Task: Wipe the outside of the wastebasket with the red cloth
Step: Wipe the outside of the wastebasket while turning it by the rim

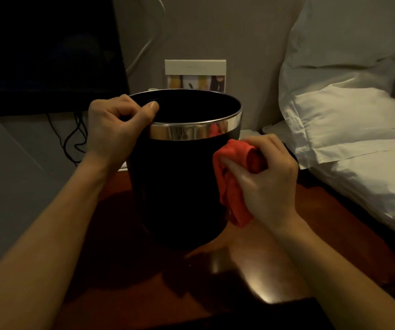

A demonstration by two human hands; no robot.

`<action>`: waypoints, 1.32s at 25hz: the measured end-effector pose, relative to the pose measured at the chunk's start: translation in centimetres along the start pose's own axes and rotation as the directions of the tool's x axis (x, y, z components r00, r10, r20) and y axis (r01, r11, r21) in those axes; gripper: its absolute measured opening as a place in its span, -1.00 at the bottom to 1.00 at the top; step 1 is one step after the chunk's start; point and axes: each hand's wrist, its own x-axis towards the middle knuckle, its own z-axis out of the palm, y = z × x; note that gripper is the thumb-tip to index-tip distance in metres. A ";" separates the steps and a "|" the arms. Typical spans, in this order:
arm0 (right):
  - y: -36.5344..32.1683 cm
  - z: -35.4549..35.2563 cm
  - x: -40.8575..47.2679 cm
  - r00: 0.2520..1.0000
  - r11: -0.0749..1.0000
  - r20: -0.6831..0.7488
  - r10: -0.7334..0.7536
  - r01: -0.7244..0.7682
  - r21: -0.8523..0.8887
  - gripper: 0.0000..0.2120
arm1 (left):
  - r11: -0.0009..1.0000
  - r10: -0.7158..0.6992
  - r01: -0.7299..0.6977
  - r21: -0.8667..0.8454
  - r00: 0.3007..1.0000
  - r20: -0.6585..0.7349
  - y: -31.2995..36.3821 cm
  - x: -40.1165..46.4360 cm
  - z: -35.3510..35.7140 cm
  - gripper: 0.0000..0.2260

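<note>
The right hand (266, 179) grips a bunched red cloth (233, 182), soft and limp with its loose end hanging, and presses it against the right side of a dark round wastebasket (177, 186), just below its shiny metal rim band (191, 131). The left hand (113, 129) curls over the rim on the left, thumb inside, steadying the wastebasket, which stands upright on a glossy reddish wooden table (251, 282) beside white pillows (358, 115); it looks rigid, smooth and probably light, likely to slide or turn when rubbed, so the rim seems the surest hold
</note>
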 end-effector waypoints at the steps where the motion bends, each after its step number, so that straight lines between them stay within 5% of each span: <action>1: -0.2 0.1 0.1 1.000 1.000 0.014 0.015 -0.015 0.019 -0.75 | 1.000 0.012 -0.012 0.022 1.000 -0.002 -0.1 0.0 0.0 -0.73; 6: 0.5 0.5 -5.0 0.955 0.964 0.203 0.215 -0.241 0.112 -0.78 | 0.997 0.021 -0.020 0.074 1.000 -0.011 -0.1 0.1 -0.1 -0.66; 9: 1.7 0.0 -6.8 0.814 0.775 0.228 0.535 -0.580 0.251 -0.86 | 0.994 0.024 -0.021 0.104 0.999 -0.030 0.1 0.2 0.2 -0.58; 11: 2.4 -0.4 -7.1 0.749 0.691 0.171 0.640 -0.659 0.298 -0.92 | 0.997 0.008 -0.003 0.080 0.998 -0.061 0.1 0.3 0.0 -0.50; 20: 1.4 0.7 -7.0 0.721 0.652 0.168 0.673 -0.685 0.325 -0.93 | 0.992 -0.082 0.095 0.079 0.984 -0.160 -2.5 0.2 -7.5 -0.53; 27: -0.7 2.2 -7.1 0.713 0.621 0.224 0.665 -0.694 0.365 -0.93 | 0.893 -0.186 0.208 0.399 0.978 -0.093 -2.4 0.7 -12.1 -0.57; 33: -1.0 2.3 -8.7 0.691 0.609 0.230 0.685 -0.717 0.339 -0.92 | 0.944 -0.031 0.007 0.331 0.997 0.068 3.4 -2.2 -7.3 -0.64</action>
